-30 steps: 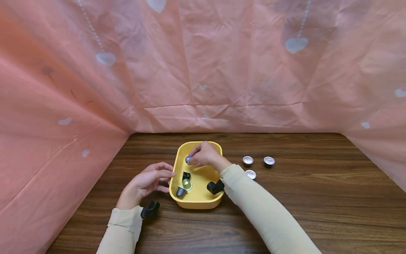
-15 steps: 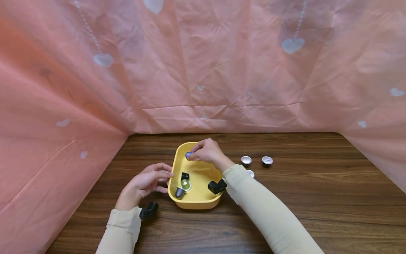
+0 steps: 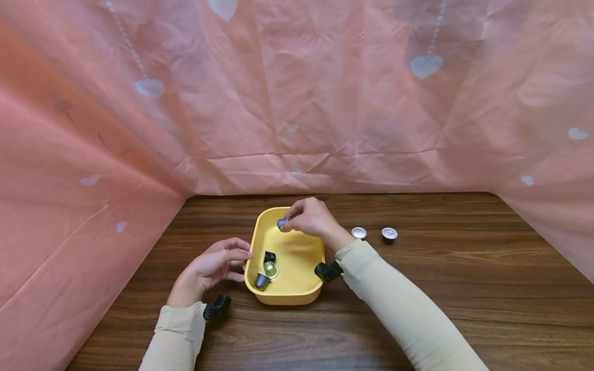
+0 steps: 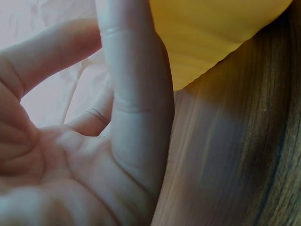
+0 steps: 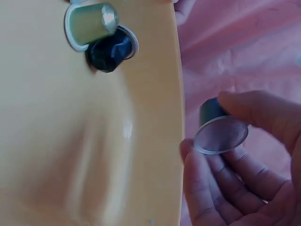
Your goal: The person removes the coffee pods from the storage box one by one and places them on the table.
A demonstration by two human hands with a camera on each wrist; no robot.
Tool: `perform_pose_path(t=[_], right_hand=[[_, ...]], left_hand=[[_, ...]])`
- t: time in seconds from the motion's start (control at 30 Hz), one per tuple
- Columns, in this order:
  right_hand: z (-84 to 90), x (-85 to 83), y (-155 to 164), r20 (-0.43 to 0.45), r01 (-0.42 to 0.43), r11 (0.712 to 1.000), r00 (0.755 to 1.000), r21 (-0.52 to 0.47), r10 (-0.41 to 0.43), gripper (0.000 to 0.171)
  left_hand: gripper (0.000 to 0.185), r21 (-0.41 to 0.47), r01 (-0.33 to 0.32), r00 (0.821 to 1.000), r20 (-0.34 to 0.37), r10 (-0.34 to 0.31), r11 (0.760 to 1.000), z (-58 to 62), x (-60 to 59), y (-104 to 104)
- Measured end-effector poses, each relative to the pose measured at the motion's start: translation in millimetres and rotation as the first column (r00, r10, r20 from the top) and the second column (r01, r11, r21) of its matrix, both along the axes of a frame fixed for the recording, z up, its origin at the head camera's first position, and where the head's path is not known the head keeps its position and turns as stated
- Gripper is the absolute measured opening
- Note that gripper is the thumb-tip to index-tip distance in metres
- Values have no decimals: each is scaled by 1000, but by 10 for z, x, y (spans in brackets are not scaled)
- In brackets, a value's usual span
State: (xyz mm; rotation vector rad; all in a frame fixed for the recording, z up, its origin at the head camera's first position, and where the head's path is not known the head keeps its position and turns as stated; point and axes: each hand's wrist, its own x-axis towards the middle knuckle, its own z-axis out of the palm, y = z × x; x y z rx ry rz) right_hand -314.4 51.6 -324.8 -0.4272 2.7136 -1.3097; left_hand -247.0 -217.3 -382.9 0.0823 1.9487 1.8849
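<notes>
left hand [image 3: 211, 268] rests on the dark wood-grain table [image 3: 464, 288], fingers relaxed and mostly straight, tips at the left wall of the yellow rounded-rectangle plastic tub [image 3: 297, 296], holding nothing. inside the tub near that wall: a black capsule [image 3: 269, 256], a pale green foil-rimmed capsule [image 3: 270, 267] and a grey one [image 3: 262, 281], bunched together. right hand [image 3: 312, 217] hovers over the tub's far end, thumb and fingers pinching a small dark coffee capsule with a silver foil lid [image 3: 282, 223], clear of the tub floor. right of the tub, two silver-lidded capsules [image 3: 358, 233] [image 3: 389, 234] sit on the table, lids up, near each other. my read: this is a lift-out; keep the pinch on the capsule body under the rim, not on the foil, keep the left hand bracing the tub so it doesn't slide. right wrist view shows what the head view can't: foil lid [image 5: 221, 135] faces the camera, fingertips [image 5: 244, 110] wrapped on the body behind it, and green [image 5: 89, 23] lying over black [image 5: 110, 49]. left wrist view shows only palm [image 4: 70, 155], tub underside and wood; no capsules.
</notes>
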Motion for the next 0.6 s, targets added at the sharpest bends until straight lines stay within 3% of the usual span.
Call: perform_pose_path(t=[0.43, 0.6], right_hand=[[8, 122, 587, 12, -15, 995, 1000, -94, 17, 31], [16, 158, 867, -8, -6, 998, 1000, -70, 5, 33]], left_hand=[[15, 2, 3, 1000, -3, -3, 1000, -7, 15, -4], [18, 1, 11, 1000, -5, -11, 1000, -1, 18, 2]])
